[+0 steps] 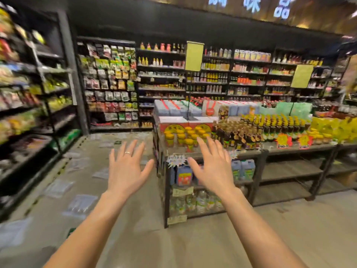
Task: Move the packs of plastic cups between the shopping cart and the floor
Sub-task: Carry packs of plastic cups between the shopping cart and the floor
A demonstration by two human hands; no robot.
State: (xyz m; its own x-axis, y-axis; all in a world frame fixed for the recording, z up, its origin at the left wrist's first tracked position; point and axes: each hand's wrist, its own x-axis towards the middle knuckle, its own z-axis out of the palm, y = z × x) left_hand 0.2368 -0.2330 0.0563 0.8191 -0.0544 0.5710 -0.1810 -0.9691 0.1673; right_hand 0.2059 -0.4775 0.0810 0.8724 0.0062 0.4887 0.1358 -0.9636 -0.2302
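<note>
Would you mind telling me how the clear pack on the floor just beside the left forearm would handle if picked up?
The clear pack looks flat and thin, so it is probably light and somewhat floppy. Its glossy film may be slippery. Lying flat on the floor, it seems unlikely to roll.

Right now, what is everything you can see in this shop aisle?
clear packs: several, see-through, on the floor along the left shelves; contents too blurred to tell
shelves: many, dark, left and back walls, full of mixed-colour packets and bottles
display table: one, dark, right of centre
bottles: many, yellow-capped, on the table top
jugs: a few, blue, on the table's lower shelf
signs: two, yellow-green, above the table
left hand: one, open, ring on a finger, holding nothing
right hand: one, open, holding nothing
</note>
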